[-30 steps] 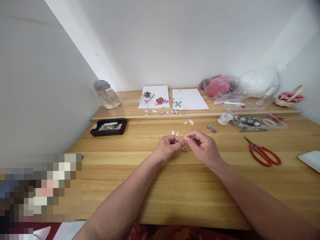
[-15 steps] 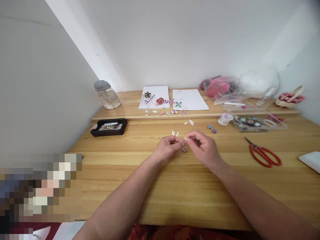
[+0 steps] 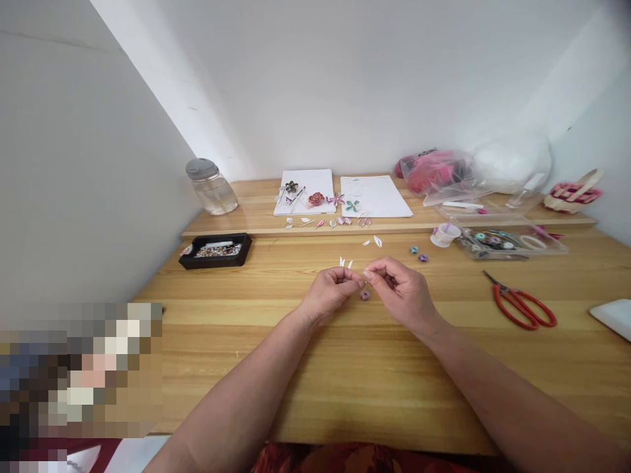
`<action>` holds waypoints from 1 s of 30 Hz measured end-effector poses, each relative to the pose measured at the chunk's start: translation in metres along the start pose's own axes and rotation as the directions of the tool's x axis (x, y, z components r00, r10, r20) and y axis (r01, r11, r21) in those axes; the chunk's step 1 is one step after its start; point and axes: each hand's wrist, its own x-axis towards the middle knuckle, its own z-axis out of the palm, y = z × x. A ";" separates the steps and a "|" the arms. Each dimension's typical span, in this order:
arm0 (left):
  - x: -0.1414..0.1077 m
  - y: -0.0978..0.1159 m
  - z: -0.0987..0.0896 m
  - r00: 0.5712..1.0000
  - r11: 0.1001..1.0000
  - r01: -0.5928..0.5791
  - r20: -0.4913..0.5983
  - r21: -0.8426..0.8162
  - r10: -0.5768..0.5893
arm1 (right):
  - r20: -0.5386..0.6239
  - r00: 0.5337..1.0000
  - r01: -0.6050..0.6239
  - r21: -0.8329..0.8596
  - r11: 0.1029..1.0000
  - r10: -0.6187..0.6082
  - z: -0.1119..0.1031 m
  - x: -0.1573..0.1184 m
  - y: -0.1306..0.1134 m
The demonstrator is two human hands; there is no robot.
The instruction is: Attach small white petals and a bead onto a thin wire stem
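Black, our tray (image 3: 217, 263) holds speckled bits (image 3: 217, 252); our clear box (image 3: 555, 248), spools (image 3: 480, 236). Our left hand (image 3: 329, 290) and right hand (image 3: 401, 284) pinch something tiny (image 3: 366, 282), indistinct.

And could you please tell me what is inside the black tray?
The black tray holds many small pieces and a white bar-like item; a pale piece shows at the tray's left end. Whatever lies beneath these is covered and cannot be seen.

left hand (image 3: 330, 289) pinched | right hand (image 3: 400, 286) pinched (fingertips (image 3: 368, 275) nearly meeting) | both forearms (image 3: 251, 381) angled inward
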 end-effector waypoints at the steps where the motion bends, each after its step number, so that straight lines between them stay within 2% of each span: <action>1: 0.000 0.000 0.000 1.000 1.000 0.001 0.000 -0.002 -0.001 | -0.001 1.000 -0.001 0.000 1.000 0.001 0.000 0.000 0.000; 8: -0.001 0.001 0.001 1.000 1.000 -0.004 -0.009 0.021 0.004 | -0.003 1.000 0.010 0.007 1.000 -0.010 0.000 0.000 0.002; 13: 0.001 -0.005 -0.004 0.998 0.994 -0.066 0.026 0.091 0.064 | 0.005 1.000 -0.016 0.021 1.000 0.016 0.000 0.000 0.002; 17: 0.003 -0.007 -0.009 0.992 0.980 -0.116 0.060 0.164 0.108 | 0.031 0.997 -0.078 0.081 0.994 0.076 0.001 0.001 0.004; 21: 0.002 -0.003 -0.010 0.989 0.966 -0.137 0.088 0.220 0.120 | 0.116 0.978 -0.193 0.209 0.959 0.172 -0.001 0.005 0.004; 24: 0.000 0.001 -0.009 0.988 0.961 -0.133 0.104 0.243 0.111 | 0.219 0.928 -0.359 0.304 0.882 0.302 -0.004 0.010 0.005; 27: -0.002 0.004 -0.007 0.985 0.968 -0.127 0.141 0.215 0.098 | 0.366 0.820 -0.566 0.408 0.716 0.440 -0.007 0.011 0.009; 30: -0.003 0.006 -0.006 0.984 0.980 -0.113 0.158 0.165 0.087 | 0.486 0.721 -0.692 0.464 0.553 0.494 -0.007 0.010 0.014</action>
